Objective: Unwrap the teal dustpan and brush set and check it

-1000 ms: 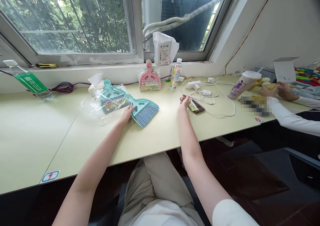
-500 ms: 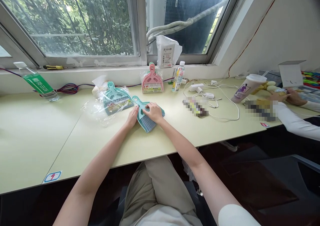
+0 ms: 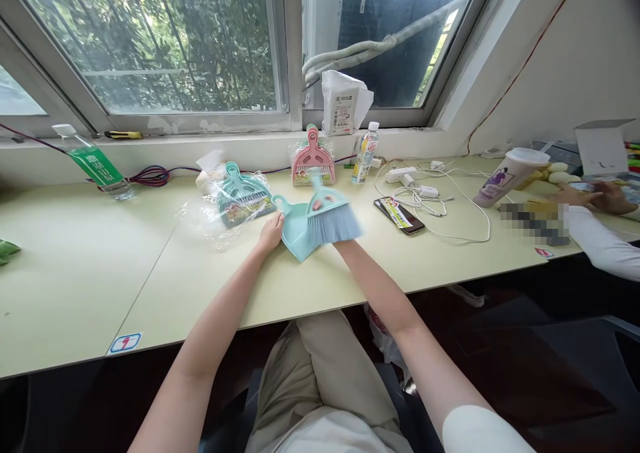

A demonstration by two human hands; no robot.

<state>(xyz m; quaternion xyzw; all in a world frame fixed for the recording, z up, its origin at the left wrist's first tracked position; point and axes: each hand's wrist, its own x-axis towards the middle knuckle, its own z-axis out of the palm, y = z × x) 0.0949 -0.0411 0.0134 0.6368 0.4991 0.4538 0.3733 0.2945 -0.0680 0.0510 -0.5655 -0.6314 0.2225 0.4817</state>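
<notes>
Brush: teal mini brush [image 3: 327,214] with grey-blue bristles, lifted just off the matching teal dustpan [image 3: 296,227], toward the middle of the tabletop [image 3: 80,279], nearer its far edge than its near one.
Right hand: mostly hidden behind the bristles; from the way the brush hangs I judge it is clasped around the handle, though the fingers do not show.
Left hand [image 3: 271,231]: lies on the dustpan's left rim by its handle, pinning it to the tabletop.
Step in hand: brush and pan look to be at the point of coming apart.
Next move calls for: a steady hold on the pan, brush drawn clear.
Around: a bagged teal set [image 3: 239,196] just left; a pink set [image 3: 313,161] by the far edge; a phone [image 3: 399,215] to the right.
</notes>
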